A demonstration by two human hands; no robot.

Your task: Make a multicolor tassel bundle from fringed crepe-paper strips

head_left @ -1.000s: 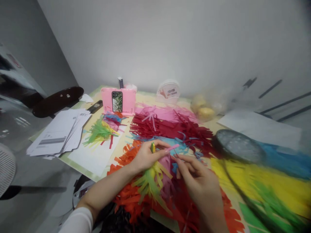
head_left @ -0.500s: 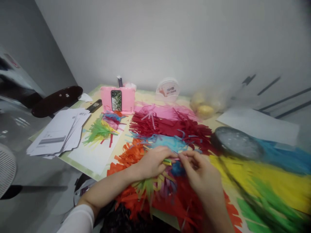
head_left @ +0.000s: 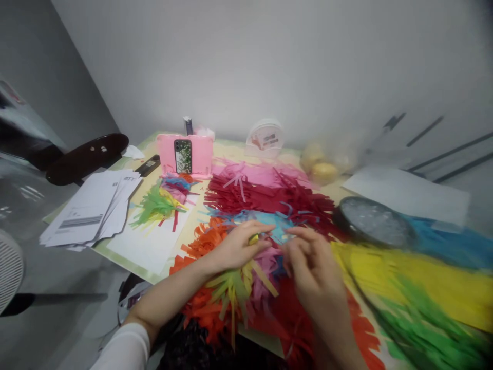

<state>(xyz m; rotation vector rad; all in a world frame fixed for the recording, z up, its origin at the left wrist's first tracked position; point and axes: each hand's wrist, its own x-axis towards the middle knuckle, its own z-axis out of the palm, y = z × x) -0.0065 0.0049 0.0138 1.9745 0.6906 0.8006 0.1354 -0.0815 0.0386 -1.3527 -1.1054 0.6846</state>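
My left hand (head_left: 242,244) is closed round a string of fringed paper tassels, a yellow bit showing between its fingers. Below it hang the yellow-green tassel (head_left: 231,290) and a pink-purple tassel (head_left: 265,277); part of the string is hidden by the hand. To the right, my right hand (head_left: 314,262) is slightly blurred, its fingers bent and apart, with nothing visible in them. Dark blue paper shows beside its thumb. Under both hands lie fringed sheets: light blue paper (head_left: 275,226), orange paper (head_left: 211,234) and red paper (head_left: 292,308).
A finished-looking multicoloured tassel bunch (head_left: 159,200) lies on white paper at left, by a sheet stack (head_left: 84,210). Behind stand a phone (head_left: 183,156) on a pink holder (head_left: 202,154) and dark red fringe (head_left: 265,195). At right are a round dark-rimmed container (head_left: 375,223) and yellow paper (head_left: 416,272).
My hands have come apart: the right fingers have left the pinch near the left hand. The yellow-green and pink tassels under my left hand hang more fully in view.
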